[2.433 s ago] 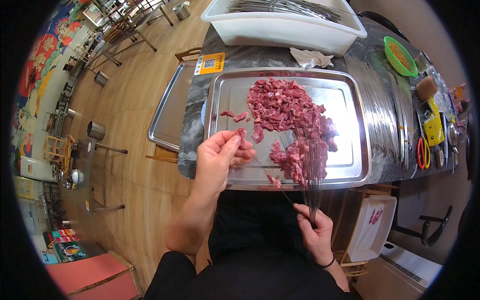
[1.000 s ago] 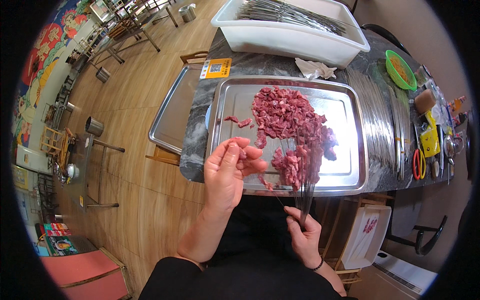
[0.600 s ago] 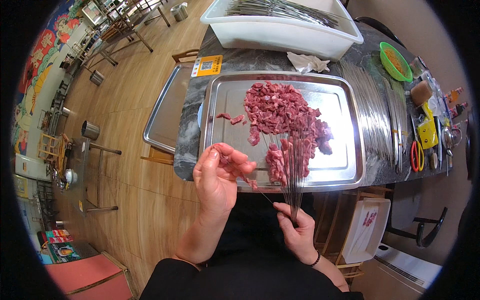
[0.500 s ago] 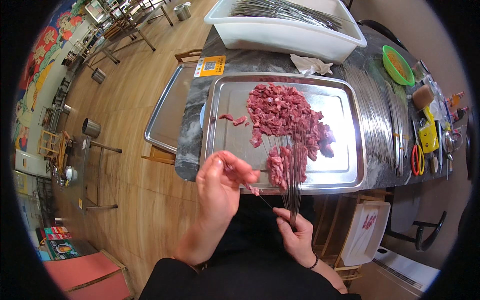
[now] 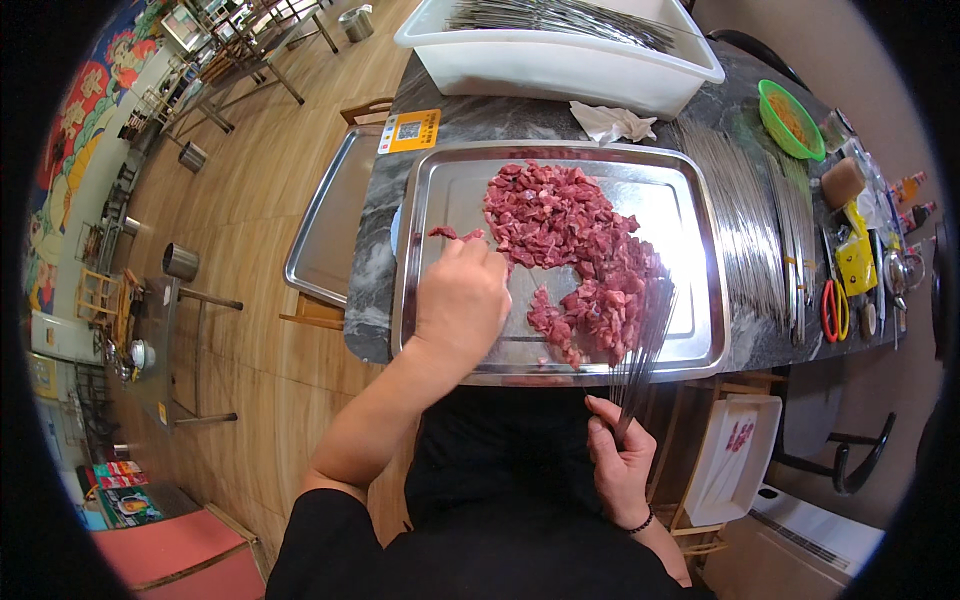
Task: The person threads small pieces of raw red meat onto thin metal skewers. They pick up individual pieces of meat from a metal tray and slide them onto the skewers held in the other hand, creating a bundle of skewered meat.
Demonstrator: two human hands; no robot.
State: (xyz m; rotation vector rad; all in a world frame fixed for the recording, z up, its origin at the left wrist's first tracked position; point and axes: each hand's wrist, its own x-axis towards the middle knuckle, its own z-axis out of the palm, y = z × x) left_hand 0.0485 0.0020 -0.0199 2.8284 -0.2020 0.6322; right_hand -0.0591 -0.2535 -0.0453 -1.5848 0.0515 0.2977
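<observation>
My left hand [image 5: 462, 300] reaches over the left part of a steel tray [image 5: 420, 200]. Its fingers are closed together on small pieces of raw red meat [image 5: 445, 233] lying apart from the heap. That larger heap of cut meat [image 5: 560, 210] spreads over the tray's middle and right. At the tray's near edge, my right hand [image 5: 622, 465] grips a bundle of thin metal skewers [image 5: 645, 340] by their lower ends. The skewers fan upward across the right side of the meat. Whether any meat is threaded on them is hard to make out.
Behind the tray stands a white tub [image 5: 560, 70] of skewers. More loose skewers [image 5: 735, 220] lie on the right, beside a green basket [image 5: 790, 120] and red-and-yellow scissors [image 5: 834, 310]. Crumpled tissue [image 5: 612, 122] sits behind the tray. A white bin [image 5: 735, 460] with meat stands lower right.
My left hand has moved forward from the skewer tip at the tray's near edge to the loose meat pieces. My right hand and its skewers have shifted slightly right.
</observation>
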